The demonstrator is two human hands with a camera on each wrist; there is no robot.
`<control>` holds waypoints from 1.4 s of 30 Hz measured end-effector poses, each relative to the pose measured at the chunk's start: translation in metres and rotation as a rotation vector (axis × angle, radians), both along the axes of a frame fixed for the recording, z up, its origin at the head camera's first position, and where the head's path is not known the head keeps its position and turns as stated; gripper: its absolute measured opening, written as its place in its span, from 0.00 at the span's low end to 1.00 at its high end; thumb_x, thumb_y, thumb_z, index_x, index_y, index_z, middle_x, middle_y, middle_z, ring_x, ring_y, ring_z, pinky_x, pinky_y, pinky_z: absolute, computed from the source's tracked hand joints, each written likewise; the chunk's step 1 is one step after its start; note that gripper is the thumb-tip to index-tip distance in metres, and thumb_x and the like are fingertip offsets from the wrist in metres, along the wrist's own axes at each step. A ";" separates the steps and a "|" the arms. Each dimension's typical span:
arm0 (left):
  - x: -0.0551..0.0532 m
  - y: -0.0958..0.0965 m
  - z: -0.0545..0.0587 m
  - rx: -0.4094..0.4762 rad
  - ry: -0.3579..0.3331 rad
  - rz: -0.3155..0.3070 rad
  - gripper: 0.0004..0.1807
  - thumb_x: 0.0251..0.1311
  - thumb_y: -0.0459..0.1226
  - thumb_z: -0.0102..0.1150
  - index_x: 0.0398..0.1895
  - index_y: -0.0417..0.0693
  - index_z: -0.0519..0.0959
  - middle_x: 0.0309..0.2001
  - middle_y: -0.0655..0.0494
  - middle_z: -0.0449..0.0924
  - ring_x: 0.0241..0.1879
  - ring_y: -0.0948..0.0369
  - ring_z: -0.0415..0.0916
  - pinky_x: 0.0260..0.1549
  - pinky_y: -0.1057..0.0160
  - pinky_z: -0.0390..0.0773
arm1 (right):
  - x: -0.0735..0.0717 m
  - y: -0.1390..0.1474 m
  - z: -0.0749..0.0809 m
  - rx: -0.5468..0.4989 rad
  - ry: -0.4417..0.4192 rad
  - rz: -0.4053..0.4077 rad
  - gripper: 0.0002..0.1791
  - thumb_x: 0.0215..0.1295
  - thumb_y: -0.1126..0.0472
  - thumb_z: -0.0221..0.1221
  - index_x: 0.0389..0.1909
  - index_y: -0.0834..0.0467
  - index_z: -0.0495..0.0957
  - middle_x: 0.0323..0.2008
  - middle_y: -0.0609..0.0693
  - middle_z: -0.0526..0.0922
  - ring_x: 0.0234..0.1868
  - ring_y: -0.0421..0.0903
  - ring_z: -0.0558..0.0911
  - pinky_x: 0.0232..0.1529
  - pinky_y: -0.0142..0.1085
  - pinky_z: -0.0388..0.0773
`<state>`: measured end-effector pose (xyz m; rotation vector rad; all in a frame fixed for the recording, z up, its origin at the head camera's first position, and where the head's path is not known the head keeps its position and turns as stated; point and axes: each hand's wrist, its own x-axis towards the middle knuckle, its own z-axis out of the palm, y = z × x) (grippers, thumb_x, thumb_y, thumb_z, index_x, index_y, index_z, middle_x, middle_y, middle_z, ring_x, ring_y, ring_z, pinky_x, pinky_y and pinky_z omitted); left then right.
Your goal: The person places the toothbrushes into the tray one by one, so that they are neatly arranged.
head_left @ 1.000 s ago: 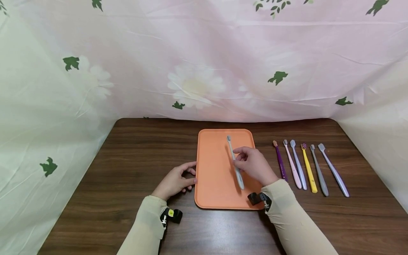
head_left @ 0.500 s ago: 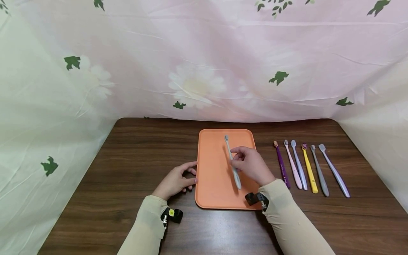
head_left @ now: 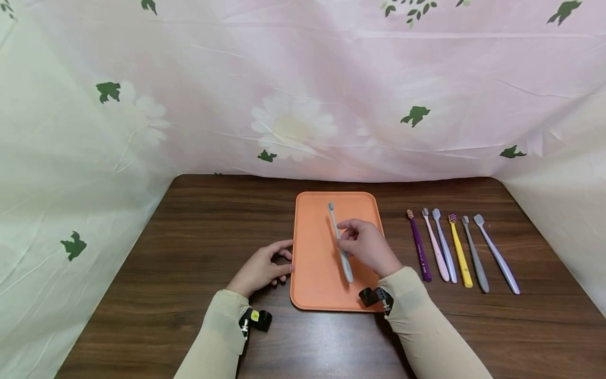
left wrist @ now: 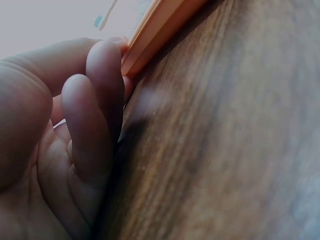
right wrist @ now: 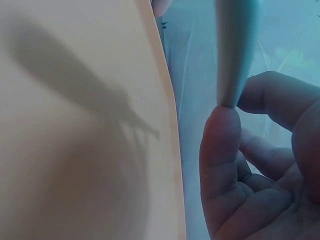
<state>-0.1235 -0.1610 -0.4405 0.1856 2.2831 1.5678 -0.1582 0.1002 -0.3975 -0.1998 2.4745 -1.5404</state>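
A light grey-green toothbrush (head_left: 346,266) is held over the orange tray (head_left: 312,284), its bristle head pointing to the back. My right hand (head_left: 366,245) pinches it near mid-length between thumb and index finger. In the right wrist view, the handle (right wrist: 234,50) rises from the pinch, and a shadow falls on the tray surface beside it. My left hand (head_left: 260,271) rests at the tray's left side, thumb and index fingertip touching the edge at separate spots. The left wrist view shows its relaxed fingers (left wrist: 82,125) by the tray's outer wall (left wrist: 150,37).
To the right of the tray lies a row of toothbrushes: purple (head_left: 418,247), pink (head_left: 436,247), pale blue (head_left: 445,247), yellow (head_left: 461,255), grey (head_left: 476,258) and another pale blue-violet one (head_left: 499,258). The dark wooden table (head_left: 203,221) meets a flowered cloth (head_left: 213,121) at the back.
My right hand has shifted left over the tray, carrying the toothbrush with it. My left hand stays at the tray's left edge.
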 end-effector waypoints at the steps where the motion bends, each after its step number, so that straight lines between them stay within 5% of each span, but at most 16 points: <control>1: 0.000 0.000 0.000 0.001 0.000 0.000 0.33 0.55 0.37 0.64 0.65 0.59 0.66 0.47 0.52 0.74 0.24 0.57 0.76 0.16 0.59 0.74 | 0.000 0.000 0.000 0.003 0.006 0.003 0.20 0.58 0.66 0.62 0.52 0.62 0.74 0.30 0.55 0.78 0.25 0.48 0.77 0.28 0.42 0.79; 42: -0.002 -0.002 0.001 -0.012 -0.002 0.001 0.32 0.54 0.38 0.65 0.64 0.59 0.67 0.45 0.53 0.74 0.24 0.57 0.77 0.18 0.59 0.76 | -0.006 -0.026 0.000 0.001 -0.030 -0.015 0.19 0.57 0.64 0.63 0.51 0.58 0.75 0.31 0.54 0.78 0.26 0.49 0.78 0.30 0.44 0.79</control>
